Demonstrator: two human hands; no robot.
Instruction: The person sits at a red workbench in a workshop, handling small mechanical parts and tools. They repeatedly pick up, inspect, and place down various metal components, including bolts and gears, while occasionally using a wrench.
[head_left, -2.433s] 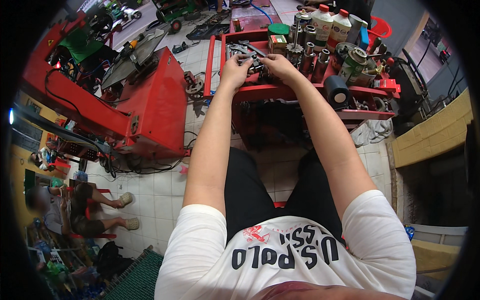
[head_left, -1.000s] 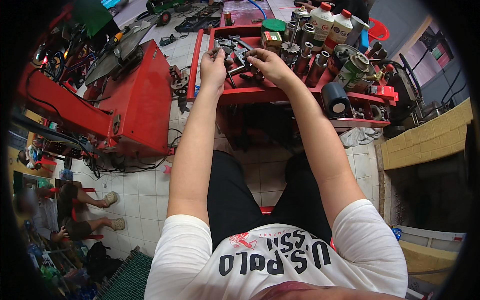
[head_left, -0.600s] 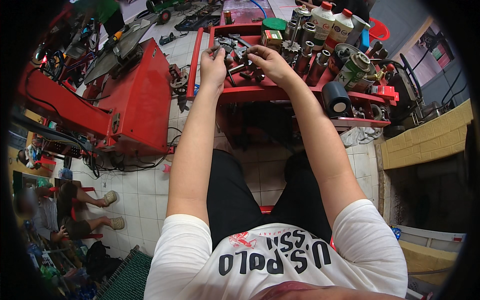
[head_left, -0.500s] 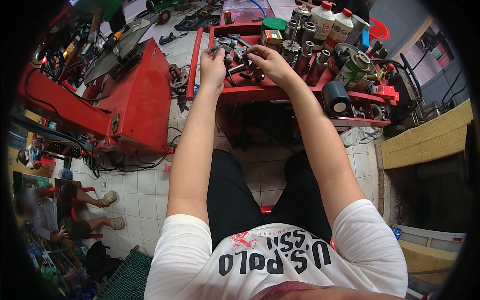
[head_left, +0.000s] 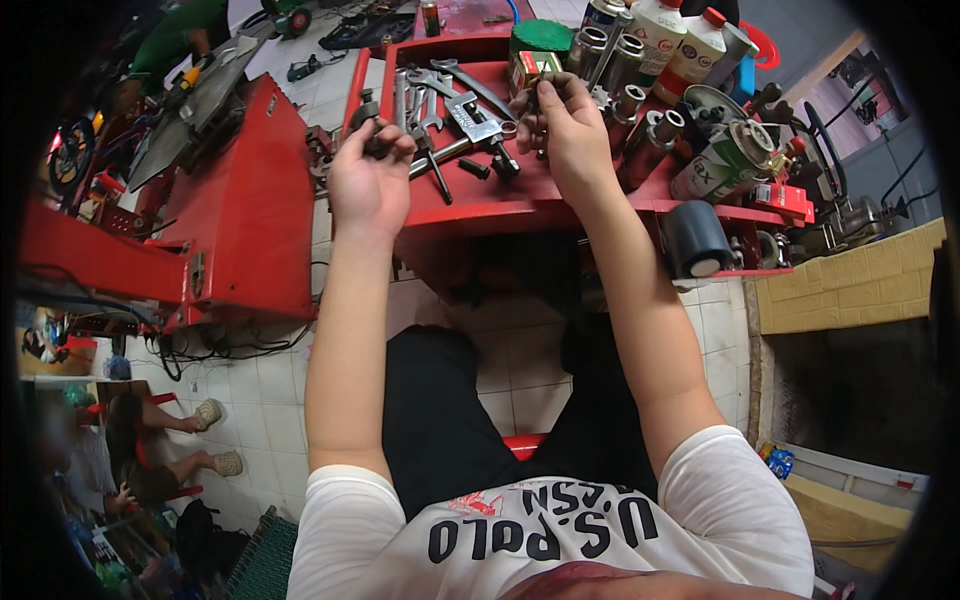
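My left hand (head_left: 370, 185), palm up over the left edge of the red tool tray (head_left: 490, 203), has its fingers curled round a small dark metal part (head_left: 368, 110). Across the tray, my right hand (head_left: 575, 135) is closed, thumb against fingertips; whatever sits in those blackened fingers is too hidden to name. Between the two hands lie several wrenches (head_left: 431, 108), a silver clamp-like metal tool (head_left: 472, 124) and a short black cylindrical piece (head_left: 474, 170). Just beyond my right hand are a small box (head_left: 534, 66) and a green-topped round container (head_left: 543, 36).
Metal cylinders (head_left: 650, 145), white bottles with red caps (head_left: 692, 55) and a green-and-white can (head_left: 722, 160) crowd the tray's right side. A dark cylinder (head_left: 697, 240) stands at its front edge. A red machine (head_left: 250, 210) is on the left; a seated person's legs (head_left: 185, 440) show farther off.
My hands have moved apart: the left went left and slightly nearer with the dark part, the right shifted right. More of the wrenches and the silver tool now shows between them.
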